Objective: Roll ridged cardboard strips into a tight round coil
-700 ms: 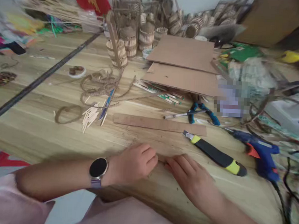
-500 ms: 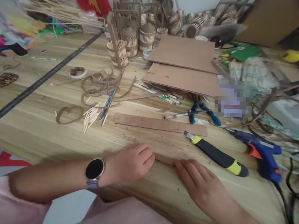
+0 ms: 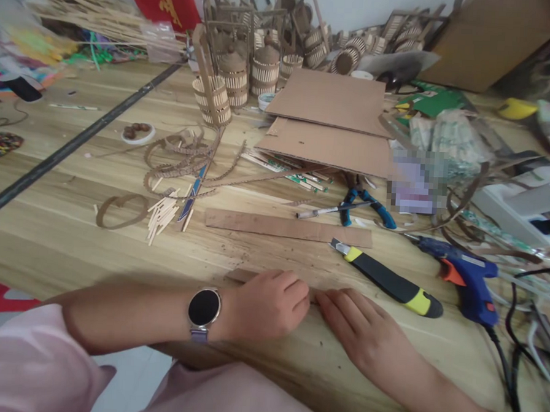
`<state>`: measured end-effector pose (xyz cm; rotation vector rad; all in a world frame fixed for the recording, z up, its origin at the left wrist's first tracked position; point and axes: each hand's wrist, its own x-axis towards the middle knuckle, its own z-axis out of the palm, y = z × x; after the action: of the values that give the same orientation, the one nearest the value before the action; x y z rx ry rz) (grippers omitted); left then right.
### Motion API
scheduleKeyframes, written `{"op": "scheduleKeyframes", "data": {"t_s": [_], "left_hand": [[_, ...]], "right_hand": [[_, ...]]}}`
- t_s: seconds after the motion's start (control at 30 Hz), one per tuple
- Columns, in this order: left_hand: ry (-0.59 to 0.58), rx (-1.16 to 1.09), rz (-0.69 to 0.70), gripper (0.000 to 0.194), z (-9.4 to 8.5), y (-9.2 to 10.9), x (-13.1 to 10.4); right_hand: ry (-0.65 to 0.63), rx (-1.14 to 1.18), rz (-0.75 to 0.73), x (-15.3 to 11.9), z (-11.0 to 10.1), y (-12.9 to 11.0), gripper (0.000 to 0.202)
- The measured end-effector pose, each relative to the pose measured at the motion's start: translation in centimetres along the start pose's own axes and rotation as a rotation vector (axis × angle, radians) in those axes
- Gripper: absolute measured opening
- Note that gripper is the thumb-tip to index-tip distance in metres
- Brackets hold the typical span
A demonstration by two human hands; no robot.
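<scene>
Near the table's front edge, a narrow brown cardboard strip (image 3: 238, 275) shows past the knuckles of my left hand (image 3: 272, 304). That hand is closed over it, and most of the strip is hidden beneath. My right hand (image 3: 361, 324) pinches the strip's right end, its fingertips almost touching the left ones. A wider cardboard strip (image 3: 287, 227) lies flat just beyond both hands. To its right rests a black and yellow utility knife (image 3: 386, 279), blade out and pointing up-left. Small brown crumbs dot the wood around the strip.
A blue glue gun (image 3: 469, 277) with cables lies at the right. Blue-handled pliers (image 3: 367, 208) sit before stacked cardboard sheets (image 3: 329, 101). Small sticks (image 3: 162, 215), a cardboard ring (image 3: 122, 211) and curled strips are at left. Little stick baskets (image 3: 212, 101) stand behind.
My left hand has slid right along the strip, close to my right hand, and the strip's left part now shows. The camera view has shifted slightly.
</scene>
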<state>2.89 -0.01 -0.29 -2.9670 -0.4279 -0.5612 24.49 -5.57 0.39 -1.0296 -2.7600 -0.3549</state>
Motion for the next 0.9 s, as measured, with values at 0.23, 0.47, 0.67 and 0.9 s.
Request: {"op": "scheduleKeyframes", "data": {"t_s": [0.23,0.47,0.67,0.9], "left_hand": [[-0.06,-0.024,-0.032,0.021,-0.1,-0.1,0.4],[-0.135,-0.038,-0.104,0.019,-0.6,-1.0,-0.4],[-0.122,-0.043,-0.186,0.028,-0.9,-1.6,-2.0],[-0.172,-0.088,-0.352,0.037,-1.6,-2.7,-3.2]], "right_hand": [[0.013,0.17,0.148,0.2,0.5,-0.3,0.033],[0.007,0.308,0.332,0.5,0.4,0.3,0.036],[0.003,0.29,0.356,0.7,0.4,0.8,0.038],[-0.072,0.402,0.438,0.5,0.5,1.1,0.025]]}}
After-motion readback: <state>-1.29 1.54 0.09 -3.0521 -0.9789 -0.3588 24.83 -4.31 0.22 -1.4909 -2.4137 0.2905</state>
